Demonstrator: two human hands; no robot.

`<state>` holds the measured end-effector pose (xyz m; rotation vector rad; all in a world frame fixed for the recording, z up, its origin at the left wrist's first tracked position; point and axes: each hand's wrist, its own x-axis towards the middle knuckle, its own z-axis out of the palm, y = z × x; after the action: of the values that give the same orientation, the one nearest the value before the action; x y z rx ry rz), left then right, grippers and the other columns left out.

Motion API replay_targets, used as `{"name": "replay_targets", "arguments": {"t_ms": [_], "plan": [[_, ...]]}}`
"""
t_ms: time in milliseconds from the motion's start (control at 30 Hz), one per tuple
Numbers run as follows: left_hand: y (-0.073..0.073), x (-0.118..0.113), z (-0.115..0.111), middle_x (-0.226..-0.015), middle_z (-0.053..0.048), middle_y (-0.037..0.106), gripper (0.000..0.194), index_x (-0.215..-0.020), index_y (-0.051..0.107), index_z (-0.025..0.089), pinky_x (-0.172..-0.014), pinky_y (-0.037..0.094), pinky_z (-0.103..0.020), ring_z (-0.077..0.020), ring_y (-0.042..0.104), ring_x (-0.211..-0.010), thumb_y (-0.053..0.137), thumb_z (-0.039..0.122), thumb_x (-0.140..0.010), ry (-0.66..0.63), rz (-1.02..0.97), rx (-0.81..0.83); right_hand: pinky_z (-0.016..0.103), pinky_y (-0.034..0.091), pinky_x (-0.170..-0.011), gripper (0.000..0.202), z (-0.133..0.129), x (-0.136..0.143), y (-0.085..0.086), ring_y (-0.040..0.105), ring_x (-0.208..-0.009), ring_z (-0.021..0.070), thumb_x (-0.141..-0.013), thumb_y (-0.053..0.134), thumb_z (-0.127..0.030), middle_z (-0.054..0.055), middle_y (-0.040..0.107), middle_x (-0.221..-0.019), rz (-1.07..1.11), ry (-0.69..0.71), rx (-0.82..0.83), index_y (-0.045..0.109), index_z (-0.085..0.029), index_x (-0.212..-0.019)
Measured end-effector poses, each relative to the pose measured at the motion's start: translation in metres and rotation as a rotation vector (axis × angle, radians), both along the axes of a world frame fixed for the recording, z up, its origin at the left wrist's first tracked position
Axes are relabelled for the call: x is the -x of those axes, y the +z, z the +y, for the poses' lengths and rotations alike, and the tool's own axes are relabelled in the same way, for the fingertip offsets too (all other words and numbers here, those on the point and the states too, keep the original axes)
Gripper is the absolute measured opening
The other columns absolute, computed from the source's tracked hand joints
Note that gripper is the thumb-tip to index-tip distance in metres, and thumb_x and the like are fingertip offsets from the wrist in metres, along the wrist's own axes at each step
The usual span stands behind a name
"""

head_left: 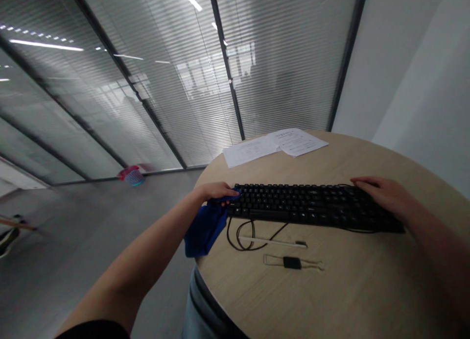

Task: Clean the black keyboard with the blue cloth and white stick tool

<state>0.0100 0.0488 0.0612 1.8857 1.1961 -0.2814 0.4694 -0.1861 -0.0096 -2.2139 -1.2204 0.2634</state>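
Note:
A black keyboard (282,202) lies across the round wooden table, its keys facing up. At its left end my left hand (218,192) is closed on a blue cloth (206,230). Part of that cloth touches the keyboard's left corner, and the rest hangs down past the table's edge. My right hand (385,196) grips the keyboard's right end, fingers over the far edge. Below the keyboard is a loop of dark cable (238,248). A thin white stick with a dark tip (279,241) lies over the cable. Nearer to me is a small black block with wire loops (292,263) at both ends.
Printed paper sheets (253,150) lie at the far side of the table (352,290). A pink and blue wastebasket (132,176) stands on the grey floor by the glass wall with blinds (183,84). A white wall (414,84) rises on the right.

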Motion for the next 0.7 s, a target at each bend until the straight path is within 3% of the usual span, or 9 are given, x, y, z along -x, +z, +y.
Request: {"name": "replay_targets", "arguments": {"t_ms": [133, 433, 567, 700], "plan": [[0.001, 0.004, -0.002, -0.064, -0.001, 0.063, 0.047, -0.071, 0.064, 0.017, -0.051, 0.038, -0.027, -0.0142, 0.052, -0.054, 0.075, 0.062, -0.064, 0.009, -0.045, 0.038, 0.037, 0.042, -0.108, 0.042, -0.002, 0.006, 0.007, 0.06, -0.121, 0.0264, -0.088, 0.051, -0.043, 0.006, 0.068, -0.126, 0.119, -0.034, 0.052, 0.074, -0.023, -0.116], [-0.001, 0.016, -0.01, -0.062, 0.001, 0.058, 0.048, -0.071, 0.06, 0.017, -0.054, 0.035, -0.027, -0.012, 0.047, -0.054, 0.076, 0.062, -0.064, 0.055, -0.214, 0.091, 0.038, 0.042, -0.109, 0.042, -0.001, 0.007, 0.007, 0.06, -0.119, 0.0264, -0.088, 0.052, -0.042, 0.007, 0.068, -0.125, 0.129, -0.016, 0.039, 0.074, -0.021, -0.117], [0.007, 0.018, -0.011, -0.059, 0.001, 0.052, 0.05, -0.07, 0.057, 0.018, -0.051, 0.03, -0.027, -0.0111, 0.042, -0.052, 0.069, 0.067, -0.073, -0.03, -0.291, 0.049, 0.043, 0.044, -0.109, 0.04, 0.001, 0.005, 0.003, 0.062, -0.117, 0.0269, -0.086, 0.053, -0.042, 0.006, 0.069, -0.122, 0.108, -0.004, 0.011, 0.075, -0.023, -0.113], [0.022, 0.006, -0.008, -0.056, 0.001, 0.05, 0.047, -0.073, 0.058, 0.019, -0.049, 0.026, -0.027, -0.0117, 0.04, -0.05, 0.063, 0.066, -0.08, -0.178, -0.227, -0.091, 0.043, 0.046, -0.109, 0.037, 0.002, 0.004, 0.002, 0.063, -0.116, 0.0258, -0.086, 0.053, -0.041, 0.005, 0.07, -0.12, 0.102, 0.009, -0.007, 0.075, -0.024, -0.11]]}}
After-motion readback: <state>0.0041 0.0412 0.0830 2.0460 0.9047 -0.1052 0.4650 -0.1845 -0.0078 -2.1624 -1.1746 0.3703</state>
